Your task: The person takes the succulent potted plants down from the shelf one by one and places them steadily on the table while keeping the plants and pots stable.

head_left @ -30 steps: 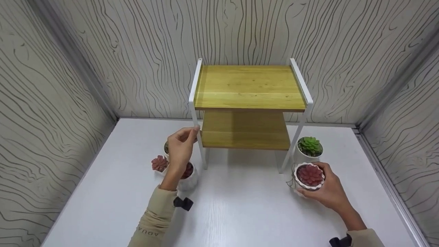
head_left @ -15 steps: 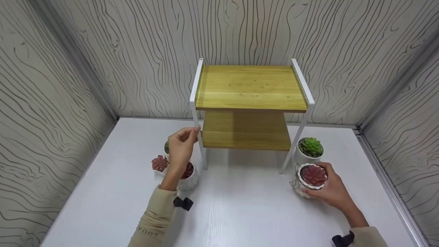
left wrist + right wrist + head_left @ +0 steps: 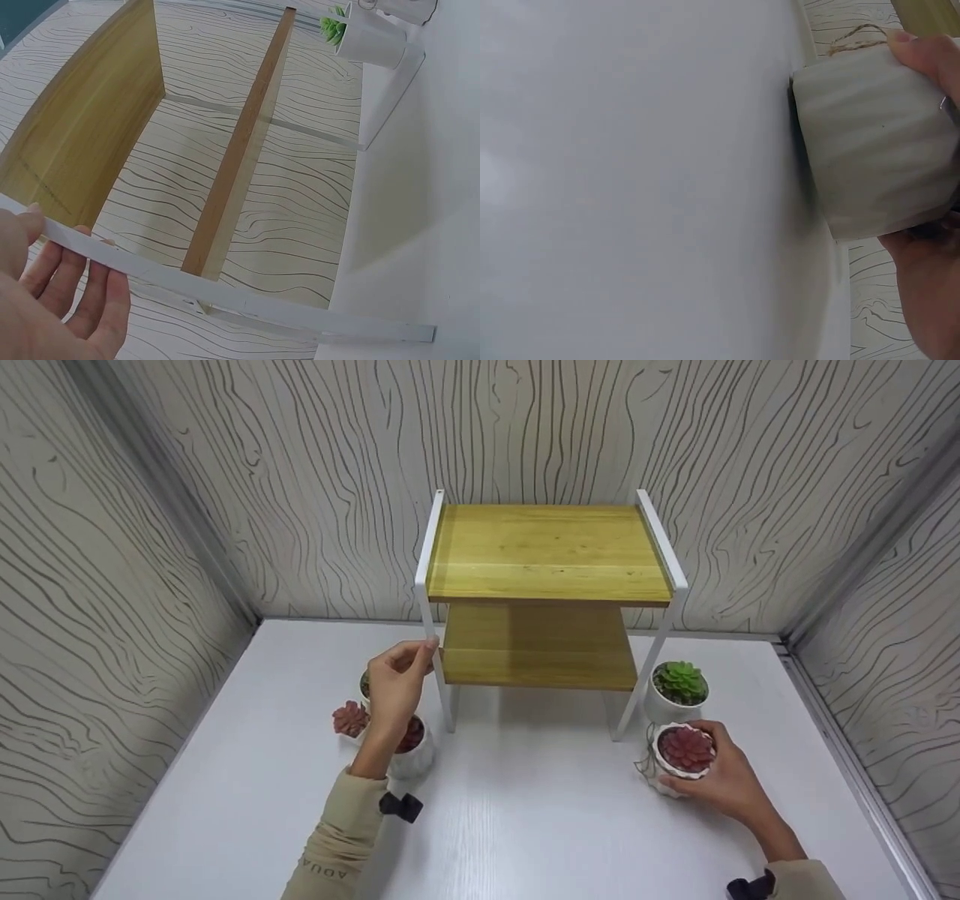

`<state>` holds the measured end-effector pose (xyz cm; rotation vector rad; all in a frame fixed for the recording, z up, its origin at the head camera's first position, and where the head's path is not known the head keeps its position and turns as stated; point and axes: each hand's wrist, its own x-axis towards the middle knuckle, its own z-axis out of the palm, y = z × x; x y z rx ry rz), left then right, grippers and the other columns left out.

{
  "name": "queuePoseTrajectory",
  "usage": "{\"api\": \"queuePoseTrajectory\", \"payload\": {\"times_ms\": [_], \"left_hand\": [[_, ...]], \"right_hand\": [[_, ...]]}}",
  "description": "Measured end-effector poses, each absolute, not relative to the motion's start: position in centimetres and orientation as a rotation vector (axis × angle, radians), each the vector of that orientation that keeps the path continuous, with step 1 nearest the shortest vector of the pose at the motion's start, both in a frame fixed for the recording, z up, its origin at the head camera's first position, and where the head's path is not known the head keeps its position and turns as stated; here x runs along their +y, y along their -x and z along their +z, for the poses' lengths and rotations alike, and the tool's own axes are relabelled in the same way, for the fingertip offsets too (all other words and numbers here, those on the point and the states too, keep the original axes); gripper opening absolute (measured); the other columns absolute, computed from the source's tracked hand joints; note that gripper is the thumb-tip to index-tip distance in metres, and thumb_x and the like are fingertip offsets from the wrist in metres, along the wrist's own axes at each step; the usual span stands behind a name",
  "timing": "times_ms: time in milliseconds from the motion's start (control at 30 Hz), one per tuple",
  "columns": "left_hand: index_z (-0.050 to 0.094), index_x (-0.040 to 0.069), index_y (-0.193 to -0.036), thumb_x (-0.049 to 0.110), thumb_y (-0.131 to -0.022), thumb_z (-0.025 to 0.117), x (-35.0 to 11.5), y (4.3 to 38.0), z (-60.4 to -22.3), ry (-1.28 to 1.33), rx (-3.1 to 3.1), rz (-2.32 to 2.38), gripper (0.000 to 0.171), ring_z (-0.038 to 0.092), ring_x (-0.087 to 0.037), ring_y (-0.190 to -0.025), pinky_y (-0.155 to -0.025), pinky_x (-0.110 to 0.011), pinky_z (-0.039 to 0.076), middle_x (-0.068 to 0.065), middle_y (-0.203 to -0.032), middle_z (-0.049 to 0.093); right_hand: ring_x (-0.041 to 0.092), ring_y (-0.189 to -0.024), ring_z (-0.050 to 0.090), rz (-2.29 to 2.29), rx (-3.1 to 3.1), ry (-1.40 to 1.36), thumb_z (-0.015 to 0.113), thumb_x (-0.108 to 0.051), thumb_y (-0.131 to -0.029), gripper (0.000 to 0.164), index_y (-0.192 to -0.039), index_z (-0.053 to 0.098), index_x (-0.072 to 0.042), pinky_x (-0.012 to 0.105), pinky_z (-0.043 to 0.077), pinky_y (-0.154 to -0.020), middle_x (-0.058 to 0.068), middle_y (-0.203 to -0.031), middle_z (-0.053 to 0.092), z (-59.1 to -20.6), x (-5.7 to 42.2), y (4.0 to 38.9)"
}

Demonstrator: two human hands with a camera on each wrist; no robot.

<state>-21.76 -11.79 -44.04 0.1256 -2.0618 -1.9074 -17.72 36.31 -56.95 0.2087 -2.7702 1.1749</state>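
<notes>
My left hand holds the white left front upright of a two-tier wooden shelf; in the left wrist view, thumb and fingers lie on either side of that bar. At the right, my right hand grips a ribbed white flowerpot around its side. A dark red succulent fills the pot, and a twine bow hangs at its left side. The pot's base is at the white tabletop; whether it fully rests there I cannot tell.
A green succulent in a smooth white pot stands just behind the held pot, beside the shelf's right leg. Several potted succulents stand left of the shelf, partly behind my left arm, including a pinkish one. Wood-patterned walls enclose the table.
My right hand and the flowerpot have shifted slightly right and toward me, away from the green succulent's pot. My left hand has stayed on the shelf's upright.
</notes>
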Motion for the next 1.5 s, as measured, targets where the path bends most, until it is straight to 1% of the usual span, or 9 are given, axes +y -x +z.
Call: {"api": "queuePoseTrajectory", "payload": {"times_ms": [167,300,467,700,867,1000,1133,1267,1500], "left_hand": [[0.08,0.006,-0.106,0.023,-0.1,0.074,-11.8,21.7,-44.0,-0.104,-2.046,-1.924,0.019,0.075,-0.037,-0.107,-0.088,-0.025,0.064,-0.018,-0.108,0.08],[0.08,0.004,-0.106,0.021,-0.1,0.073,-11.8,21.7,-44.0,-0.084,-2.038,-1.927,0.018,0.075,-0.039,-0.107,-0.088,-0.025,0.064,-0.019,-0.109,0.079],[0.08,0.006,-0.106,0.022,-0.1,0.073,-11.8,21.5,-44.1,-0.099,-2.053,-1.923,0.018,0.076,-0.034,-0.105,-0.088,-0.025,0.063,-0.014,-0.107,0.081],[0.079,0.005,-0.106,0.024,-0.1,0.073,-11.7,21.5,-44.1,-0.076,-2.053,-1.918,0.02,0.076,-0.036,-0.106,-0.089,-0.026,0.064,-0.017,-0.108,0.08],[0.079,0.006,-0.106,0.024,-0.1,0.074,-11.7,21.5,-44.0,-0.072,-2.056,-1.926,0.02,0.077,-0.025,-0.101,-0.09,-0.026,0.064,-0.014,-0.107,0.08],[0.079,0.005,-0.106,0.022,-0.1,0.074,-11.9,21.4,-43.8,-0.04,-2.064,-1.899,0.019,0.077,-0.017,-0.097,-0.088,-0.024,0.063,-0.013,-0.106,0.08],[0.08,0.007,-0.105,0.023,-0.099,0.075,-12.3,21.0,-43.6,0.001,-2.094,-1.777,0.018,0.077,-0.017,-0.093,-0.085,-0.025,0.063,-0.011,-0.103,0.081],[0.082,0.011,-0.104,0.027,-0.098,0.077,-12.6,20.8,-43.6,0.043,-2.146,-1.616,0.018,0.077,-0.019,-0.093,-0.086,-0.031,0.063,-0.008,-0.1,0.081],[0.081,0.01,-0.105,0.025,-0.099,0.075,-13.5,20.8,-43.0,0.149,-2.165,-1.477,0.018,0.079,-0.022,-0.089,-0.079,-0.024,0.064,-0.007,-0.1,0.081]], "right_hand": [[-0.022,-0.108,0.045,1.173,-2.757,-0.222,0.102,-0.029,-0.066,0.096,-0.14,0.047,-0.003,0.005,0.043,-0.091,0.02,-0.129,0.067,-57.1,36.7,17.9],[-0.023,-0.109,0.044,1.186,-2.768,-0.238,0.101,-0.029,-0.067,0.096,-0.141,0.046,-0.003,0.004,0.043,-0.091,0.02,-0.132,0.065,-57.2,37.1,17.7],[-0.023,-0.11,0.042,1.2,-2.791,-0.236,0.101,-0.03,-0.069,0.095,-0.142,0.045,-0.004,0.005,0.044,-0.092,0.02,-0.134,0.062,-57.0,37.4,17.4],[-0.025,-0.113,0.04,1.243,-2.809,-0.229,0.099,-0.03,-0.072,0.096,-0.146,0.044,-0.005,0.003,0.041,-0.094,0.02,-0.139,0.06,-56.6,37.6,17.0],[-0.028,-0.115,0.037,1.27,-2.815,-0.211,0.099,-0.029,-0.072,0.1,-0.151,0.042,-0.005,0.001,0.037,-0.095,0.024,-0.145,0.058,-56.6,37.8,16.7],[-0.03,-0.116,0.029,1.247,-2.829,-0.204,0.097,-0.031,-0.074,0.102,-0.155,0.04,-0.007,-0.003,0.031,-0.096,0.026,-0.15,0.054,-56.5,37.7,16.5],[-0.029,-0.116,0.032,1.245,-2.794,-0.237,0.094,-0.029,-0.08,0.096,-0.156,0.04,-0.006,-0.003,0.031,-0.095,0.026,-0.148,0.055,-56.1,37.5,16.4],[-0.024,-0.117,0.04,1.265,-2.714,-0.286,0.09,-0.019,-0.084,0.089,-0.156,0.04,-0.002,-0.004,0.033,-0.096,0.022,-0.148,0.055,-55.3,37.5,16.2],[-0.019,-0.124,0.043,1.197,-2.586,-0.321,0.091,-0.012,-0.08,0.094,-0.156,0.038,0.002,-0.004,0.034,-0.1,0.025,-0.146,0.055,-53.1,37.7,16.6]]}}
